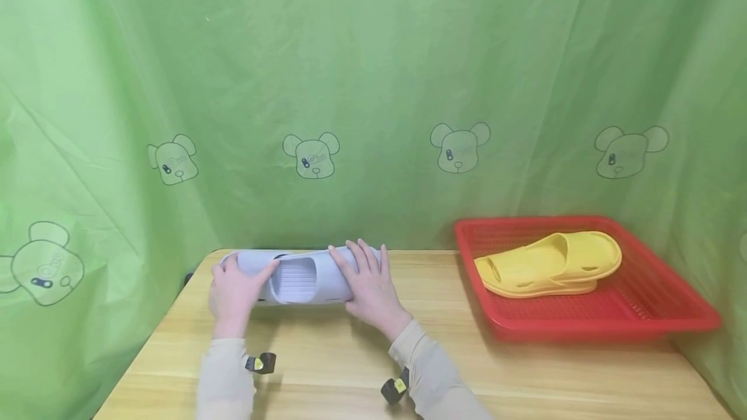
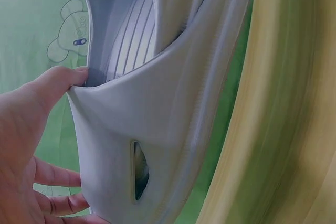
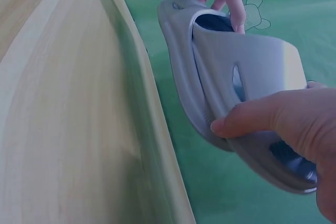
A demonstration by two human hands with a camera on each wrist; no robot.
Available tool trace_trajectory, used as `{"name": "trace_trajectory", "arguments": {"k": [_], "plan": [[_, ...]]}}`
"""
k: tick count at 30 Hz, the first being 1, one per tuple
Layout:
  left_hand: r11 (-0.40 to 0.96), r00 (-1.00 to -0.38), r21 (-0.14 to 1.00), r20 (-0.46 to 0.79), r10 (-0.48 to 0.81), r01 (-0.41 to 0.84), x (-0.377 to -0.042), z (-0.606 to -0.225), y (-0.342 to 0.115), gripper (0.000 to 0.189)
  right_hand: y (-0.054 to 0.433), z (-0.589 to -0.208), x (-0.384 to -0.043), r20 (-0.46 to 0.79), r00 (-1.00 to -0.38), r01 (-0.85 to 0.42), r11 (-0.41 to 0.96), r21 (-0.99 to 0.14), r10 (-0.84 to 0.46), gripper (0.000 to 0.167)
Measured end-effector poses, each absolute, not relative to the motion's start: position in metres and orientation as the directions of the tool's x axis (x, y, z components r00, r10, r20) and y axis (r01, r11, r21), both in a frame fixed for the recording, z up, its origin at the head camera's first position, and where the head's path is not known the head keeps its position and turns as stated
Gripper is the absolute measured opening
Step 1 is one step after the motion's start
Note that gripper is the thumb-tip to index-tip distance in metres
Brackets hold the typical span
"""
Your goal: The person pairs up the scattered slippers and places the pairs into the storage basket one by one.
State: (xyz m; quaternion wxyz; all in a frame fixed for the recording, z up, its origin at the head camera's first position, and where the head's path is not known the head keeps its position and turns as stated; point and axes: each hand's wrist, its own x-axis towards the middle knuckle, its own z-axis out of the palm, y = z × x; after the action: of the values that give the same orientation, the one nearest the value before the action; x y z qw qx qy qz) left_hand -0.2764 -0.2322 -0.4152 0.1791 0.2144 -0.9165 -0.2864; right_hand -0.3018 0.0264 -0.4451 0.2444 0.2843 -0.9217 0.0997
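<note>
A pair of pale grey-lavender slippers (image 1: 331, 277), nested one into the other, is held up over the far left part of the table. My left hand (image 1: 236, 293) grips their left end; its thumb hooks over the edge of a slipper's opening, as the left wrist view of the slippers (image 2: 131, 111) shows, with the other fingers on the far side. At the right end, my right hand (image 1: 373, 293) holds the pair. Its thumb presses along the side where the two soles meet in the right wrist view, and its fingers reach over the top.
On the table's right side stands a red plastic basket (image 1: 607, 325) with yellow slippers (image 1: 589, 256) lying in it, nested together. The wooden table (image 1: 327, 374) ends just behind the hands. A green curtain (image 1: 373, 83) with bear-head prints hangs behind and at both sides.
</note>
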Motion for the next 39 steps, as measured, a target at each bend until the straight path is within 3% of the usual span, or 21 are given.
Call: {"name": "trace_trajectory", "arguments": {"k": [9, 27, 39], "plan": [[0.750, -0.853, 0.586, 0.181, -0.490, -0.307, -0.273, -0.410, -0.234, 0.114, 0.028, -0.448, -0.303, 0.514, -0.712, -0.583, 0.811, -0.053, -0.478, 0.123], [0.765, -0.854, 0.581, 0.215, -0.474, -0.278, -0.277, -0.413, -0.222, 0.117, 0.026, -0.451, -0.304, 0.615, -0.659, -0.609, 0.787, -0.100, -0.432, 0.113], [0.785, -0.900, 0.603, 0.253, -0.356, -0.141, -0.279, -0.415, -0.227, 0.110, 0.035, -0.454, -0.313, 0.626, -0.664, -0.609, 0.782, -0.135, -0.409, 0.114]]}}
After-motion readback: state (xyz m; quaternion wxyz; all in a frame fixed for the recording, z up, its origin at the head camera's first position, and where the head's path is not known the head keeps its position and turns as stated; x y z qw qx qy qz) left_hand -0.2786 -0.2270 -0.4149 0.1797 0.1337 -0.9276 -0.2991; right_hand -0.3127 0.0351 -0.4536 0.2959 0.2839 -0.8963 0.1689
